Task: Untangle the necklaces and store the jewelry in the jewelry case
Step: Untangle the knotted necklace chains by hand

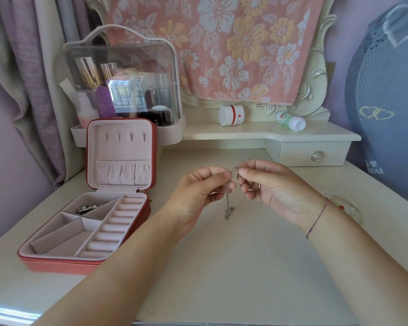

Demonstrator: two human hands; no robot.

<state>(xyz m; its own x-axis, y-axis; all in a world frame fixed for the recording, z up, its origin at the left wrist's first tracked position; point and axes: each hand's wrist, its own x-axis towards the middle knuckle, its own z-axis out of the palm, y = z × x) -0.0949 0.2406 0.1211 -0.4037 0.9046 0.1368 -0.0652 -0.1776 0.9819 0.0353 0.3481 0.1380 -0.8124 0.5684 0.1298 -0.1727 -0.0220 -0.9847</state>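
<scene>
Both hands up over the middle of the table [245,267]: left hand [198,194] and right hand [271,184] each pinch the top of a silver necklace [228,205] between thumb and fingertips, almost touching, with the chain and a small pendant hanging down between them, just above the tabletop. Jewelry case [45,257] sits open on the left of the table, lid upright, well apart from the hands, with some silver pieces [87,208] in its back-left compartment. A beaded piece [344,203] lies on the table just beyond the right wrist.
</scene>
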